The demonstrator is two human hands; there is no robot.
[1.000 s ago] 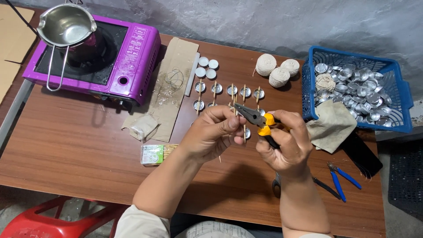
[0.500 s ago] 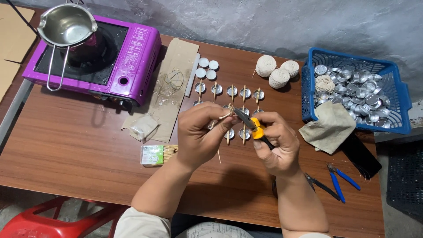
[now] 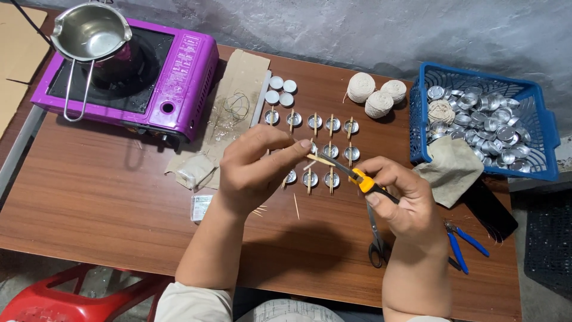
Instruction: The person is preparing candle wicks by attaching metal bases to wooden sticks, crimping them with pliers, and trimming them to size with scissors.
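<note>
Thin wooden stick [image 3: 320, 159] is held above rows of small round metal cups [image 3: 332, 150] on the brown worktop [image 3: 107, 197]; a purple stove [image 3: 128, 77] and blue basket [image 3: 539, 128] flank them. Left hand [image 3: 259, 170] pinches the stick; right hand [image 3: 399, 197] is closed around yellow-handled pliers [image 3: 351, 173] touching it.

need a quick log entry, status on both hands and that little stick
Left hand pinching thin wooden stick. Right hand gripping yellow-handled pliers, tips at the stick. Both held above rows of small metal cups; nothing in between.
</note>
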